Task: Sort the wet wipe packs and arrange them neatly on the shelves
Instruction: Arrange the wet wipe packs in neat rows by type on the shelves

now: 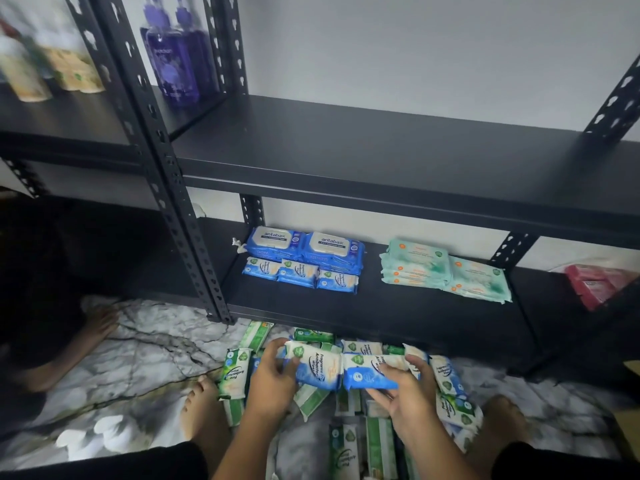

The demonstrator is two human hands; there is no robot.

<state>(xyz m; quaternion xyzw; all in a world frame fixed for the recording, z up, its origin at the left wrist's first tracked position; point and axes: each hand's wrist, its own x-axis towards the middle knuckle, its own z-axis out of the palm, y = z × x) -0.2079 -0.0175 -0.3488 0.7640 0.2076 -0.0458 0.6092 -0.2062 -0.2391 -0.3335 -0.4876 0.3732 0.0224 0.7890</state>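
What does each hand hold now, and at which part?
The left hand grips a blue wipe pack at its left end. The right hand holds a second blue pack at its right end.

On the bottom shelf, three small packs lie before two large packs, stacked packs to their right. Loose packs lie on the floor in front.

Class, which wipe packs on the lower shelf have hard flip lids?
The two large blue packs at the back left; only they show grey lids.
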